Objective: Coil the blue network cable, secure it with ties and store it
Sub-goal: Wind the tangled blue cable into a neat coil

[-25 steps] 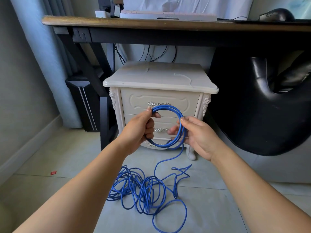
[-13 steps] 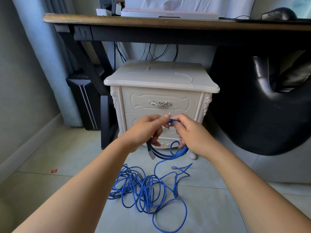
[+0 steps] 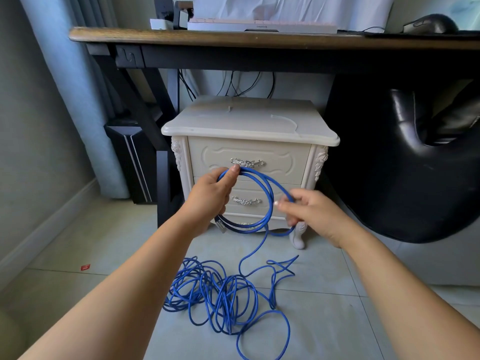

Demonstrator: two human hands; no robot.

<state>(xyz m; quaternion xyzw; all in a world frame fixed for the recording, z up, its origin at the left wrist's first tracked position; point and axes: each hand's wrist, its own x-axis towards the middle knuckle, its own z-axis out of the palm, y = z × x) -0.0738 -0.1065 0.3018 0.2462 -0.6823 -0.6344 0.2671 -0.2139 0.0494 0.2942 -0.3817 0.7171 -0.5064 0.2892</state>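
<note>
A long blue network cable (image 3: 220, 294) lies mostly as a tangled heap on the tiled floor. A few loops of it form a coil (image 3: 268, 201) held up in front of a cream nightstand. My left hand (image 3: 211, 196) grips the coil's left side, thumb on top. My right hand (image 3: 309, 211) pinches a strand at the coil's right side. The cable's clear plug (image 3: 220, 226) hangs below my left hand. Two thin white ties (image 3: 284, 120) lie on the nightstand top.
The cream nightstand (image 3: 249, 157) with two drawers stands under a wooden desk (image 3: 233, 38). A black chair (image 3: 415, 165) fills the right. A dark computer case (image 3: 132, 162) and curtain stand at the left. A small red scrap (image 3: 85, 267) lies on the floor.
My hands met at the top of the coil, then parted again. My right hand has swung out to the right with a fresh loop, and the coil looks wider.
</note>
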